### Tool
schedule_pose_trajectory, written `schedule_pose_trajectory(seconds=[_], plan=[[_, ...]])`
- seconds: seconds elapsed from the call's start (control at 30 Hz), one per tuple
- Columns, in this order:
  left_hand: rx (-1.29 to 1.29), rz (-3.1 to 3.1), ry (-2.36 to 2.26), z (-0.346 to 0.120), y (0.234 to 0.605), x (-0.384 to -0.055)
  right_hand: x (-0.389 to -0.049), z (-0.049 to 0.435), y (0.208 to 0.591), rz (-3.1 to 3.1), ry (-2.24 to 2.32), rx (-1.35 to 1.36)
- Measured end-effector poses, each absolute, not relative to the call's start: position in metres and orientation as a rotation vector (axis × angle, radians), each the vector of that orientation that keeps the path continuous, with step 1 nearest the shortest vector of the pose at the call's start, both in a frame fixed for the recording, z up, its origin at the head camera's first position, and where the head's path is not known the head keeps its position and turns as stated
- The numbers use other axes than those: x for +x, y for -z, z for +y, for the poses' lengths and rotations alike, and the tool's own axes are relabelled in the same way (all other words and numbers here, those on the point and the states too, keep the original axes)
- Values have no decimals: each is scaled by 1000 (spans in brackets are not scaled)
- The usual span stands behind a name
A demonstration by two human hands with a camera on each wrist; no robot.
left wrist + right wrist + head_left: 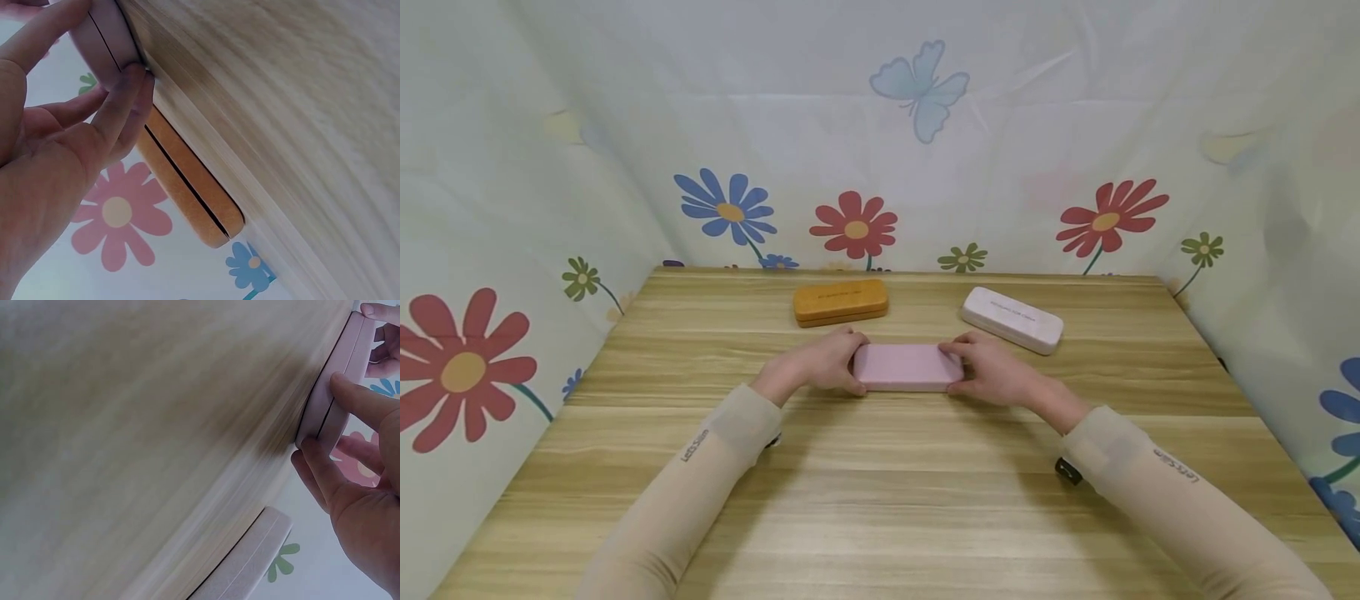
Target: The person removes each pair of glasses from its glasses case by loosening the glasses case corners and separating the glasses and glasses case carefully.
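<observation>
A pink glasses case (pixel 909 367) lies lengthwise across the middle of the wooden table, its lid closed. My left hand (pixel 831 362) grips its left end, thumb at the near side and fingers round the far corner. At the other end, my right hand (pixel 996 370) holds it the same way. The right wrist view shows the seam of the pink case (pixel 331 387) between thumb and fingers. Behind it to the left lies an orange glasses case (pixel 841 302), and to the right a white glasses case (pixel 1012 319), both closed.
The wood-grained table (pixel 917 500) runs back to a pale curtain (pixel 1037 108) printed with flowers and a butterfly. The same fabric hangs along the left and right sides. A dark wrist strap piece (pixel 1067 471) shows under the right sleeve.
</observation>
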State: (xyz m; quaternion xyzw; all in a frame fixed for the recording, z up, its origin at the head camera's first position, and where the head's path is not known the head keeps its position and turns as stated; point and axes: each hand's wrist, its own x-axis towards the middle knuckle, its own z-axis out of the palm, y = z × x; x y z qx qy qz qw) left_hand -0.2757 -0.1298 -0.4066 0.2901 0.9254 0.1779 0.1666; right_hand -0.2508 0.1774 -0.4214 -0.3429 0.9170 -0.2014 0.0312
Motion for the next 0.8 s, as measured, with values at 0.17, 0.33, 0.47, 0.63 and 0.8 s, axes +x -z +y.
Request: schedule_pose_trajectory(seconds=[0.17, 0.33, 0.47, 0.63, 0.8], plan=[[843, 2638, -494, -131, 406, -275, -249, 177, 421, 2819, 624, -1059], [845, 2645, -480, -132, 406, -274, -249, 176, 421, 2819, 616, -1071], [838, 2646, -470, -133, 406, -273, -249, 176, 422, 2821, 620, -1073], [834, 2650, -459, -133, 406, -273, -249, 176, 423, 2824, 637, -1091], [847, 2658, -456, -134, 407, -272, -249, 176, 422, 2820, 644, -1088]])
